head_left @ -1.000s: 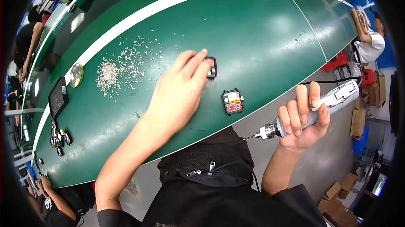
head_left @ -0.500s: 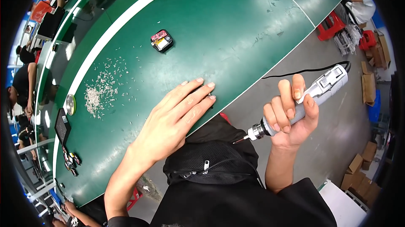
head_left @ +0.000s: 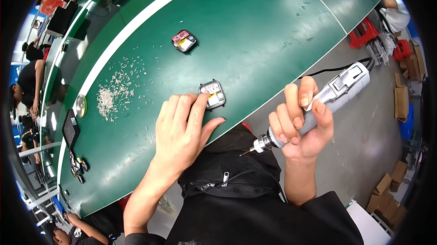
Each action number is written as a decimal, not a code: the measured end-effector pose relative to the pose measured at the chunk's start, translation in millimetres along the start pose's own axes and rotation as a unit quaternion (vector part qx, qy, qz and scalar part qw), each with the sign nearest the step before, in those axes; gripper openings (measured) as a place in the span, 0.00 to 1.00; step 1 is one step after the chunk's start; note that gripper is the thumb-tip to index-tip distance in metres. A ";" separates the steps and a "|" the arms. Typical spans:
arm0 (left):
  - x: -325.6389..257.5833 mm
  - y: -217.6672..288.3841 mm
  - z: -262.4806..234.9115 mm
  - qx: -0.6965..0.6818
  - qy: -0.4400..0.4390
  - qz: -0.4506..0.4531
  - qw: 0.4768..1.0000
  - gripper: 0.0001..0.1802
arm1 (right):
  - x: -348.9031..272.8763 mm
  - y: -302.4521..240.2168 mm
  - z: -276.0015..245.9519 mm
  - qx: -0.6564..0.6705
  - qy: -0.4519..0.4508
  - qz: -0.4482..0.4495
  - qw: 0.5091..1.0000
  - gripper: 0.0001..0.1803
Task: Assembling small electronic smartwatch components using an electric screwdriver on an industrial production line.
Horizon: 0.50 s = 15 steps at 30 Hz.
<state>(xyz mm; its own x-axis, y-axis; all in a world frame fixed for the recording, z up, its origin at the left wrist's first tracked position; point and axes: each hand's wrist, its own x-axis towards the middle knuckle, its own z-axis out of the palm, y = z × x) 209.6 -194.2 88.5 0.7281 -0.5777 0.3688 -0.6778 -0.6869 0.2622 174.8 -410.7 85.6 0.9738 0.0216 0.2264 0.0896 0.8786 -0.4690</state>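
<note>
Left hand (head_left: 182,129) covers the near-left corner of the small square module (head_left: 212,94) by the table's (head_left: 273,31) near edge. Electric screwdriver (head_left: 318,104) bit tip too small to resolve; grip hidden in right hand (head_left: 302,129). Heap of tiny screws (head_left: 114,95): individual pieces indistinct.

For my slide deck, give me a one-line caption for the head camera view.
Left hand touches a small square open device on the green table; right hand grips a grey corded electric screwdriver.
</note>
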 end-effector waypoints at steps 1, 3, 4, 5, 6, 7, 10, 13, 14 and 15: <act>-1.0 0.9 -0.7 0.002 0.002 -0.003 1.000 0.32 | 0.8 1.2 1.2 0.000 -0.003 0.003 1.000 0.08; -3.0 3.6 -4.0 -0.012 0.002 -0.020 1.000 0.31 | 2.2 2.7 4.0 -0.005 -0.005 0.005 1.000 0.08; -5.5 6.4 -5.9 -0.013 0.003 -0.022 1.000 0.31 | 2.4 3.1 4.9 -0.006 -0.005 0.007 1.000 0.08; -9.1 10.4 -9.1 -0.063 0.006 -0.009 0.998 0.31 | 2.6 3.6 5.8 -0.010 -0.003 0.001 1.000 0.08; -12.6 15.6 -13.2 -0.112 0.010 0.005 0.994 0.30 | 2.6 3.8 6.7 -0.014 0.000 -0.005 1.000 0.09; -16.7 23.6 -20.8 -0.161 -0.010 -0.006 0.987 0.30 | 4.0 4.6 9.3 -0.015 -0.001 0.001 1.000 0.09; -31.3 33.3 -19.1 -0.229 -0.042 -0.029 0.972 0.28 | 6.9 7.1 16.4 -0.019 -0.023 -0.003 1.000 0.11; -34.3 35.0 -13.0 -0.264 0.002 -0.031 0.964 0.17 | 9.0 11.0 20.7 -0.018 -0.026 -0.022 0.999 0.10; -34.8 34.1 -12.1 -0.285 0.014 -0.015 0.958 0.14 | 9.9 12.3 21.5 -0.019 -0.029 -0.018 0.999 0.10; -33.4 36.8 -13.7 -0.300 0.028 -0.038 0.953 0.10 | 10.8 13.3 22.2 -0.012 -0.023 -0.018 0.999 0.10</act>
<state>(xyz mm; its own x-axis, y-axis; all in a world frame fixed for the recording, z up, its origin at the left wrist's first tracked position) 159.0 -194.1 98.0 0.7818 -0.5008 0.3716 -0.5725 -0.3401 0.7461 181.8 -388.2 100.8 0.9592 0.0127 0.2824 0.1299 0.8675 -0.4802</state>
